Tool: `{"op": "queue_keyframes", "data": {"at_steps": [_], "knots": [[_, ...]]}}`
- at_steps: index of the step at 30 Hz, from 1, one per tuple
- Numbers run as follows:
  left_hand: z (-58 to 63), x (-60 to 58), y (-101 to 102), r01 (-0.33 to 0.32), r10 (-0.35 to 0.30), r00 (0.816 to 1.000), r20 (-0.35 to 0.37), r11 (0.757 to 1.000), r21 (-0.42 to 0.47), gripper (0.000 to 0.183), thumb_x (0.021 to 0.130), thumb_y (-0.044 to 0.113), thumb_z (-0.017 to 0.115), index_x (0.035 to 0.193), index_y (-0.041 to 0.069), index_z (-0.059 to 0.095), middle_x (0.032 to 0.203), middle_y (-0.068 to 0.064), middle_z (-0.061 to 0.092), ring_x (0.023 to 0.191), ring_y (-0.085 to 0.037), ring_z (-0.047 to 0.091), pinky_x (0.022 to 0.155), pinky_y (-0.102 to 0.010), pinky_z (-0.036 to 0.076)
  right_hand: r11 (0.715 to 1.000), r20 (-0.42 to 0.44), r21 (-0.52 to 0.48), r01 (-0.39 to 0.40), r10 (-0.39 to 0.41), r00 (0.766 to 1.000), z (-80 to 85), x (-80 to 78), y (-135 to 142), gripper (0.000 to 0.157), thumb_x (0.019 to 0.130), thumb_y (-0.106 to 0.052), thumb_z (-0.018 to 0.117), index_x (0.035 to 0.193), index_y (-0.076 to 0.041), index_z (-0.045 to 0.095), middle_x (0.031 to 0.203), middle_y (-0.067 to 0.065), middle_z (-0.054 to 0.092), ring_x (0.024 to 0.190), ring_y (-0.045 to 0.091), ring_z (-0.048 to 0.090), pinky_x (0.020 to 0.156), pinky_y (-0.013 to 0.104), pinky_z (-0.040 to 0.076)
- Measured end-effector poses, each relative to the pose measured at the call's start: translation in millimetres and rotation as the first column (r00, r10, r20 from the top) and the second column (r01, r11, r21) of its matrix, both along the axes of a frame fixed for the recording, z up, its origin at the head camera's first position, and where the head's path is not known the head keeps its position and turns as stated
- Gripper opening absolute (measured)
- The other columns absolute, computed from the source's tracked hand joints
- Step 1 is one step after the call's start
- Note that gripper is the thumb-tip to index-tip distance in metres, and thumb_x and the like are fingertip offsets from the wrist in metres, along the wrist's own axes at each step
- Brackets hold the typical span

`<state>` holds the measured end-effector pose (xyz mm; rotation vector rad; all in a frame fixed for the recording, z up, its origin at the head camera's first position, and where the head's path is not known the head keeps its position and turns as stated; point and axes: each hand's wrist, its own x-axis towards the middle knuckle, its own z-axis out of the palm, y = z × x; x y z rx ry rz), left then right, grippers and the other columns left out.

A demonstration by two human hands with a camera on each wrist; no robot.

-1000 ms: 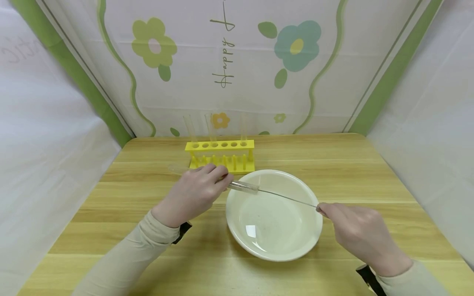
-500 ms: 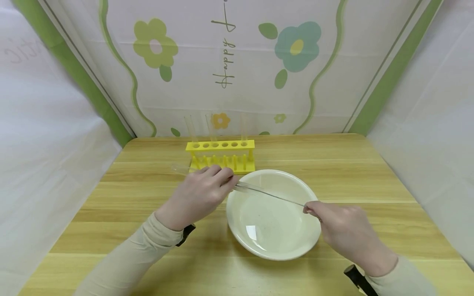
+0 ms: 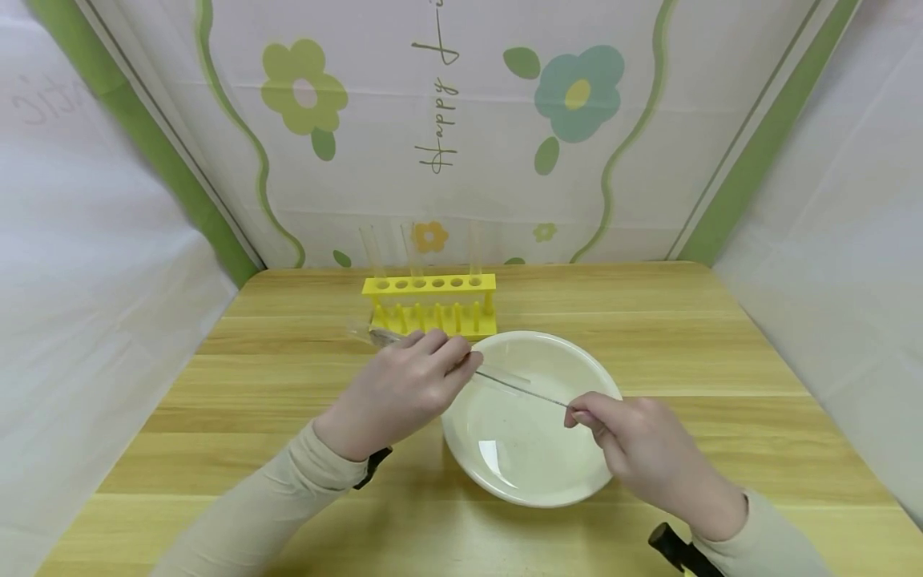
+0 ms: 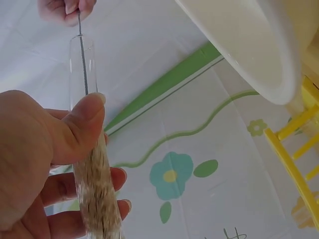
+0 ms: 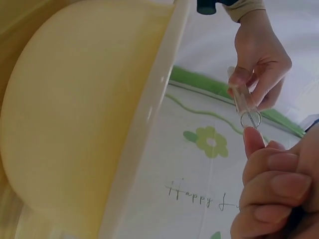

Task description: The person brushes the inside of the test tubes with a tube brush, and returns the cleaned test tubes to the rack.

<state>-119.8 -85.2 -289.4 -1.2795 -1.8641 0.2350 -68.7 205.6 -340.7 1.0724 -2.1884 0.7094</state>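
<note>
My left hand (image 3: 404, 393) grips a clear glass test tube (image 4: 76, 62) above the left rim of a cream bowl (image 3: 534, 502). Inside the tube is a test tube brush. Its pale bristles (image 4: 99, 191) fill the stretch below my left thumb in the left wrist view. A thin twisted wire (image 3: 530, 393) comes out of the tube's open mouth towards the right. Over the bowl my right hand (image 3: 649, 453) pinches that wire, its other fingers curled in. The tube lies slanted, mouth lower and to the right in the head view. My left fingers hide its middle.
Behind the bowl stands a yellow test tube rack (image 3: 429, 284) with upright pegs. Clear test tubes (image 3: 474, 252) stand in some of its holes. Everything rests on a wooden table (image 3: 721, 353), enclosed by white cloth walls. A bright reflection shows in the bowl.
My right hand has moved left towards my left hand, pushing the brush deeper into the tube. Less wire shows, and bristles now appear near the tube's far end. My left hand has shifted slightly right.
</note>
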Motion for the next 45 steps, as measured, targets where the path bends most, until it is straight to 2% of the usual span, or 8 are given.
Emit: {"op": "queue_keyframes", "data": {"at_steps": [6, 12, 15, 18, 23, 28, 36, 45], "knots": [[-1.2, 2.4, 7, 0.007, -0.007, 1.000, -0.026, 1.000, 0.005, 0.033, 0.099, -0.007, 0.040, 0.098, 0.002, 0.072, 0.088, -0.005, 0.058, 0.072, -0.018, 0.056, 0.063, -0.025, 0.053, 1.000, 0.169, -0.022, -0.002, 0.006, 0.986, 5.6, 3.1, -7, 0.026, 0.086, 0.010, 0.065, 0.089, -0.016, 0.066, 0.065, -0.019, 0.046, 0.057, -0.009, 0.036, 0.054, 0.010, 0.037], [-2.9, 4.1, 11, -0.009, 0.008, 0.999, -0.036, 1.000, -0.020, 0.034, 0.100, -0.007, 0.038, 0.098, 0.002, 0.071, 0.089, -0.005, 0.059, 0.073, -0.019, 0.058, 0.064, -0.027, 0.053, 1.000, 0.217, -0.003, 0.028, -0.027, 0.976, 8.5, 3.7, -15, 0.028, 0.084, 0.010, 0.067, 0.088, -0.018, 0.066, 0.064, -0.021, 0.042, 0.059, -0.006, 0.040, 0.054, 0.014, 0.039], [-3.5, 4.0, 10, -0.015, 0.014, 1.000, -0.019, 1.000, -0.016, 0.036, 0.101, -0.006, 0.036, 0.099, 0.002, 0.071, 0.089, -0.005, 0.059, 0.073, -0.019, 0.058, 0.064, -0.027, 0.054, 0.999, 0.131, 0.017, 0.048, -0.050, 0.990, 5.9, 1.0, -17, 0.023, 0.084, 0.007, 0.068, 0.088, -0.016, 0.067, 0.068, -0.016, 0.058, 0.059, -0.003, 0.050, 0.053, 0.017, 0.045], [-4.0, 3.9, 11, -0.014, 0.015, 1.000, 0.016, 1.000, -0.010, 0.027, 0.101, -0.003, 0.044, 0.099, 0.003, 0.071, 0.090, -0.005, 0.060, 0.073, -0.018, 0.059, 0.062, -0.026, 0.054, 0.990, -0.102, 0.079, 0.119, -0.110, 0.989, 3.8, -3.3, -18, 0.017, 0.097, -0.001, 0.054, 0.087, -0.010, 0.065, 0.072, -0.007, 0.065, 0.050, 0.003, 0.053, 0.043, 0.019, 0.044], [-5.9, 4.4, 11, -0.012, 0.010, 0.994, 0.113, 1.000, 0.013, 0.007, 0.093, 0.008, 0.067, 0.099, 0.005, 0.069, 0.091, -0.004, 0.061, 0.071, -0.017, 0.060, 0.051, -0.022, 0.051, 0.941, -0.533, 0.148, 0.303, -0.182, 0.826, 7.5, -9.0, -20, 0.029, 0.101, 0.001, 0.038, 0.085, 0.002, 0.061, 0.058, 0.000, 0.039, 0.040, 0.008, 0.025, 0.037, 0.017, 0.016], [-8.2, 4.1, 8, 0.005, -0.013, 0.985, 0.171, 0.999, 0.047, 0.017, 0.086, 0.012, 0.077, 0.098, 0.005, 0.066, 0.089, -0.002, 0.059, 0.068, -0.016, 0.058, 0.042, -0.021, 0.044, 0.914, -0.660, 0.172, 0.366, -0.169, 0.732, 13.2, -8.8, -19, 0.021, 0.094, 0.006, 0.042, 0.083, 0.005, 0.059, 0.056, 0.001, 0.030, 0.039, 0.011, 0.025, 0.041, 0.018, 0.012], [-7.4, 4.7, 6, 0.004, -0.011, 0.973, 0.230, 1.000, 0.031, 0.022, 0.086, 0.016, 0.079, 0.103, 0.007, 0.067, 0.094, -0.002, 0.060, 0.074, -0.017, 0.060, 0.042, -0.022, 0.045, 0.919, -0.657, 0.177, 0.352, -0.157, 0.738, 13.5, -9.2, -15, 0.021, 0.086, 0.013, 0.036, 0.074, 0.002, 0.050, 0.057, -0.001, 0.021, 0.043, 0.007, 0.013, 0.044, 0.018, 0.011], [-2.6, -4.4, -6, -0.009, -0.004, 0.979, 0.202, 0.998, 0.063, 0.021, 0.084, 0.007, 0.079, 0.104, 0.005, 0.071, 0.089, -0.005, 0.059, 0.067, -0.019, 0.058, 0.044, -0.023, 0.048, 0.939, -0.518, 0.160, 0.305, -0.183, 0.836, 11.7, -6.4, 1, 0.031, 0.092, 0.011, 0.031, 0.077, 0.000, 0.056, 0.053, -0.001, 0.037, 0.045, 0.006, 0.016, 0.040, 0.017, 0.014]]}}
